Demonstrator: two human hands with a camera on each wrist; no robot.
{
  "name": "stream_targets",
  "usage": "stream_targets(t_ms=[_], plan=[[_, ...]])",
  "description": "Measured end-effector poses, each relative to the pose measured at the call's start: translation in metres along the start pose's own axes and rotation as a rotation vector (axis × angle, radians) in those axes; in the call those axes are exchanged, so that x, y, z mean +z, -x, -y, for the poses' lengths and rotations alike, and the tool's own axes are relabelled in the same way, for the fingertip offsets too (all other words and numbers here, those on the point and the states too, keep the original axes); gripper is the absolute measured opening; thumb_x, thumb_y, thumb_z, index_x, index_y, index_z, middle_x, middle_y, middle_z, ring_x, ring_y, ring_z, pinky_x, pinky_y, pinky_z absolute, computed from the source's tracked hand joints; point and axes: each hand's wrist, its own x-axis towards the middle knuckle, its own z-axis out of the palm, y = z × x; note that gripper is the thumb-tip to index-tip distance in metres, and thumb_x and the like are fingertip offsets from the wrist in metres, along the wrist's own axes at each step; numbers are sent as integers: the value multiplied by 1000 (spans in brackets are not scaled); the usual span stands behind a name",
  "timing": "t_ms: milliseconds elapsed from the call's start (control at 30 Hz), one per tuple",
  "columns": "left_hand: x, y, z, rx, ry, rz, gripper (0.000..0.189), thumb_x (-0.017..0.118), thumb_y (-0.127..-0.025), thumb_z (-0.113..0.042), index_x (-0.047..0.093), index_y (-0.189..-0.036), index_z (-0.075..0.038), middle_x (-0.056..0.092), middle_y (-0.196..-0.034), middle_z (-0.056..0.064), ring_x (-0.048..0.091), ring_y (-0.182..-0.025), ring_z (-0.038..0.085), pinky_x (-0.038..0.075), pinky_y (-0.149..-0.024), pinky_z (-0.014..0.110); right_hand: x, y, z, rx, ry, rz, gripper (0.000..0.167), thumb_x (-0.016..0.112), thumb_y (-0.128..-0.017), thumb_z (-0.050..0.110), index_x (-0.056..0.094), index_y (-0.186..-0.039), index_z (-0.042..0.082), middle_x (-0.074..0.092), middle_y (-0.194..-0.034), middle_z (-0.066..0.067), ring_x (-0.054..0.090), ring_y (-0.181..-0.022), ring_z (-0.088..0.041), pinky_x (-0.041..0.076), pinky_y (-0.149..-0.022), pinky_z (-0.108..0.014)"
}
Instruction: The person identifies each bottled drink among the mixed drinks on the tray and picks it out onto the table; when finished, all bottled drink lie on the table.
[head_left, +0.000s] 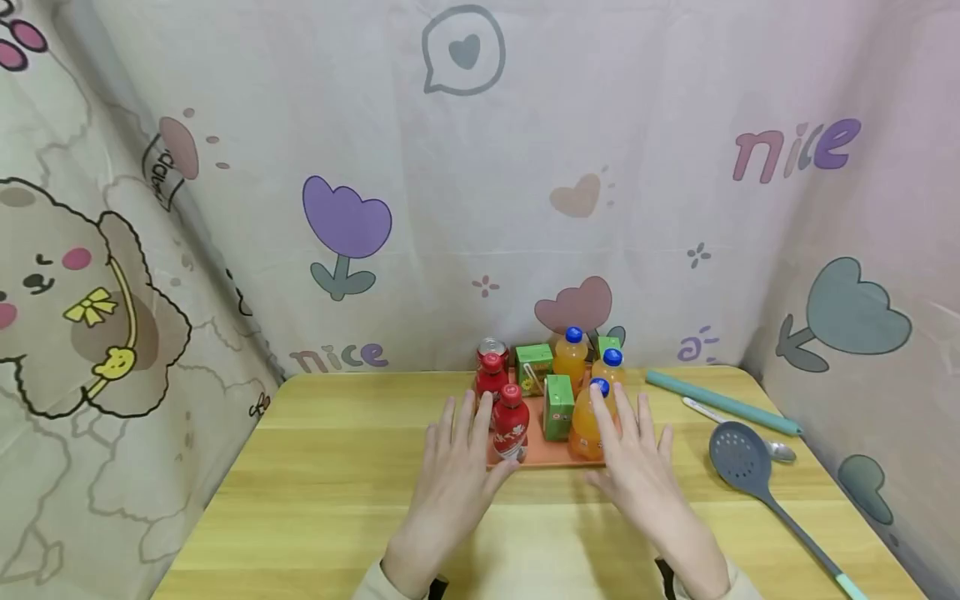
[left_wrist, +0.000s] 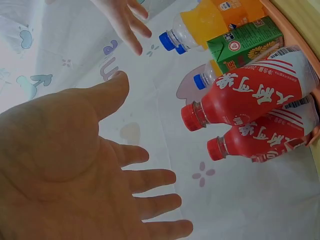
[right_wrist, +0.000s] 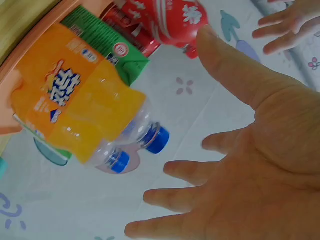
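Observation:
Both hands hover apart with fingers spread, in front of an orange tray [head_left: 546, 454] of drinks. My left hand [head_left: 452, 475] is nearest to two red bottles, the front one a red-capped bottle [head_left: 511, 425]; nothing is in its grasp. On the other side my right hand [head_left: 641, 475] partly covers an orange soda bottle [head_left: 587, 425] with a blue cap, and it too holds nothing. More orange bottles [head_left: 570, 358], green drink cartons [head_left: 558, 408] and a red can [head_left: 492, 346] share the tray. In the left wrist view the red bottles [left_wrist: 260, 92] stand clear of the fingers.
To the right on the wooden table [head_left: 337, 475] lie a grey slotted spatula [head_left: 738, 457] with a long handle, a metal spoon [head_left: 780, 452] and a teal stick [head_left: 723, 402]. A printed curtain [head_left: 465, 208] hangs behind the table and along both sides.

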Motion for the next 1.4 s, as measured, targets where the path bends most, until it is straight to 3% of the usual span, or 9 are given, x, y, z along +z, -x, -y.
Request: stream_targets(t_ms=[167, 367, 600, 800, 967, 1133, 1333, 1400], plan=[[-1, -2, 0, 14, 26, 11, 91, 70, -98, -51, 27, -166, -8, 29, -171, 24, 28, -158, 50, 33, -123, 70, -8, -6, -10, 12, -31, 0, 131, 92, -78, 15, 0, -171, 26, 7, -176, -25, 4, -157, -63, 7, -110, -92], [-1, -5, 0, -3, 71, 6, 92, 73, -97, -48, 26, -166, -8, 31, -171, 22, 32, -156, 50, 32, -121, 75, -23, -13, -22, 17, -15, -35, 131, 91, -80, 12, -4, -171, 19, 8, -174, -30, 9, -155, -66, 11, -110, -91], [7, -15, 5, -30, 218, -33, 101, 75, -98, -41, 12, -169, -9, 34, -169, 20, 39, -154, 41, 39, -125, 59, -29, -24, -38, 92, -19, -8, 124, 85, -88, 12, -7, -170, 16, 13, -171, -34, 13, -152, -68, 17, -111, -90], [23, -32, 15, -62, 353, -40, 98, 76, -98, -27, 11, -169, -7, 36, -167, 21, 42, -151, 39, 44, -120, 59, -14, -36, -62, 174, -64, -2, 99, 68, -103, 23, -4, -169, 7, 21, -164, -40, 26, -142, -69, 34, -109, -82], [40, -44, 23, -102, 444, 49, 93, 76, -98, -28, 17, -168, -9, 35, -166, 18, 41, -151, 38, 45, -119, 62, 3, -52, -80, 257, -96, 88, 87, 59, -107, 25, 1, -168, 1, 27, -153, -45, 40, -130, -68, 44, -103, -73], [56, -55, 28, -97, 542, 113, 85, 75, -99, -24, 25, -165, -6, 43, -158, 18, 48, -142, 36, 47, -117, 61, 18, -63, -99, 319, -105, 198, 76, 55, -108, 25, 12, -162, -7, 30, -149, -49, 58, -115, -60, 52, -97, -68], [68, -64, 32, -105, 657, 149, 79, 74, -99, -19, 29, -161, -4, 46, -152, 20, 52, -138, 37, 48, -116, 59, 32, -71, -113, 364, -121, 236, 70, 52, -110, 25, 19, -158, -14, 36, -150, -47, 55, -125, -60, 50, -105, -69], [71, -66, 33, -100, 688, 140, 75, 74, -98, -17, 33, -159, -4, 49, -150, 21, 53, -136, 37, 50, -115, 59, 34, -74, -117, 366, -145, 248, 69, 52, -110, 25, 21, -157, -16, 40, -148, -47, 59, -121, -56, 54, -101, -65]])
